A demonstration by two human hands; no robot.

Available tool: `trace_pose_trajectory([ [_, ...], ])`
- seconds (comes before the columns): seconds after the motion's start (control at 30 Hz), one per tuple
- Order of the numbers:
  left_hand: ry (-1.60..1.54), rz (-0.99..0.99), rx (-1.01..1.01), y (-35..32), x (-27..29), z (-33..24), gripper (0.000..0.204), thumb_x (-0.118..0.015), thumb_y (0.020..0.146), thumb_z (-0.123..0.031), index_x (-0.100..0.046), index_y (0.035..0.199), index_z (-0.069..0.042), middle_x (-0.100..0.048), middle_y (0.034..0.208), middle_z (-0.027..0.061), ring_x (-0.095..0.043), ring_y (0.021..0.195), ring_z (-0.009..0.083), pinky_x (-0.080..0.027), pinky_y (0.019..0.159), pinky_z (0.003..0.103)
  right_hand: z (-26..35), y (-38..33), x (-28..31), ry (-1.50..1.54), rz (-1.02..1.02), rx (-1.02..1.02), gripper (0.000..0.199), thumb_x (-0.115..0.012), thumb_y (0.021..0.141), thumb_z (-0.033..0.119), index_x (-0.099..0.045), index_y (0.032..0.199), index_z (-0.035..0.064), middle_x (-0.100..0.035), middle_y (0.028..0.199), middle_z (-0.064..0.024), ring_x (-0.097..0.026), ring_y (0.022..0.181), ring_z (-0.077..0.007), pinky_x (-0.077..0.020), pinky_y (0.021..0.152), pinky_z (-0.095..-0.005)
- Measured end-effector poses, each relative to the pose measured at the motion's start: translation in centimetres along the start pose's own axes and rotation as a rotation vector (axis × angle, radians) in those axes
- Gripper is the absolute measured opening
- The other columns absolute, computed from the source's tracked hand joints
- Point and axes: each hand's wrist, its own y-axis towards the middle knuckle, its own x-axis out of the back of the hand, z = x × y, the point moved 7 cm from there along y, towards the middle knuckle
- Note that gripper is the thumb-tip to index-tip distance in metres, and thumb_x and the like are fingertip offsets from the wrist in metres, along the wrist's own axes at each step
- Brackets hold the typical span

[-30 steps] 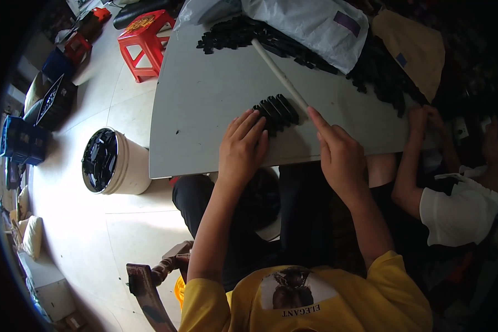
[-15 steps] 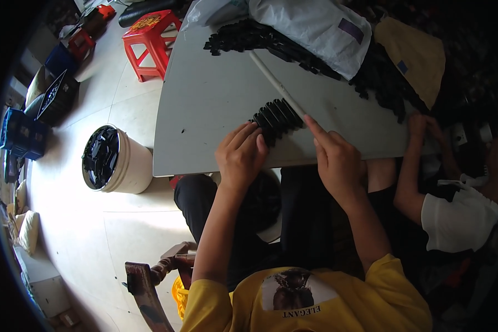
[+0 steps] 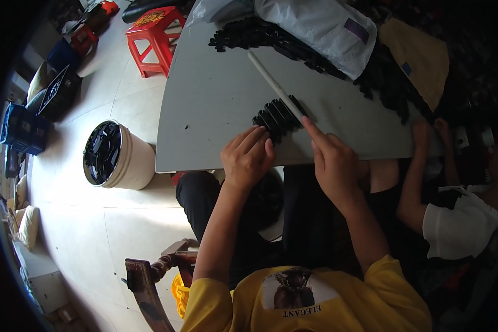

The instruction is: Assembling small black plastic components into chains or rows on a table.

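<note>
A row of slim black pieces (image 3: 275, 117) lies side by side on the grey table before me. My left hand (image 3: 247, 159) is closed at the near left end of this row, its fingertips and thumb about the end pieces; the exact grip is partly hidden. In my right hand (image 3: 336, 164) is the near end of a long whitish stick (image 3: 269, 81), with the index finger stretched along it. The stick slants away to the far left and crosses the right part of the row.
A heap of black pieces (image 3: 260, 37) spreads along the table's far side beside a white bag (image 3: 318, 33) and a tan bag (image 3: 418, 58). A bucket of black pieces (image 3: 131, 160) and a red stool (image 3: 157, 36) stand left. Another person's hands (image 3: 426, 133) are at the right.
The stick has shifted left across the row, and a black piece now shows to its right. My left hand stays at the row's end. The other person's hands have moved slightly. The view has shifted a little.
</note>
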Motion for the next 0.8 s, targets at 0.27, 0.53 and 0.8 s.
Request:
trace_pose_trajectory([
  [0.27, -0.004, 0.031, -0.021, -0.1, -0.6, -0.2, 0.005, -0.067, 0.076, -0.009, -0.067, 0.076, -0.004, -0.070, 0.086, 0.0058, -0.068, 0.082, 0.0225, -0.054, 0.067, 0.032, 1.4, -1.1, -2.8, -0.187, 0.016, 0.139, 0.053, -0.055, 0.085, 0.000, -0.052, 0.134, 0.0199, -0.054, 0.070, -0.0082, -0.059, 0.063, -0.0261, -0.0495, 0.058, -0.0388],
  [0.53, -0.008, -0.030, -0.043, 0.0, 0.3, -0.3, 0.003, -0.065, 0.074, -0.008, -0.066, 0.072, -0.005, -0.069, 0.082, 0.0049, -0.068, 0.078, 0.0212, -0.054, 0.064, 0.031, 1.9, -0.6, 0.9, 0.124, -0.050, 0.026, 0.049, -0.055, 0.088, 0.003, -0.053, 0.134, 0.0208, -0.055, 0.071, -0.0085, -0.059, 0.061, -0.0258, -0.0490, 0.056, -0.0381],
  [0.8, -0.055, -0.043, -0.042, -0.1, 0.0, -0.2, 0.013, -0.066, 0.072, -0.006, -0.059, 0.061, -0.007, -0.064, 0.069, 0.0036, -0.064, 0.063, 0.0206, -0.050, 0.054, 0.031, 1.1, -2.3, -3.2, -0.031, 0.107, 0.060, 0.055, -0.055, 0.084, 0.000, -0.052, 0.134, 0.0205, -0.057, 0.079, -0.0092, -0.062, 0.068, -0.0313, -0.0499, 0.058, -0.0410],
])
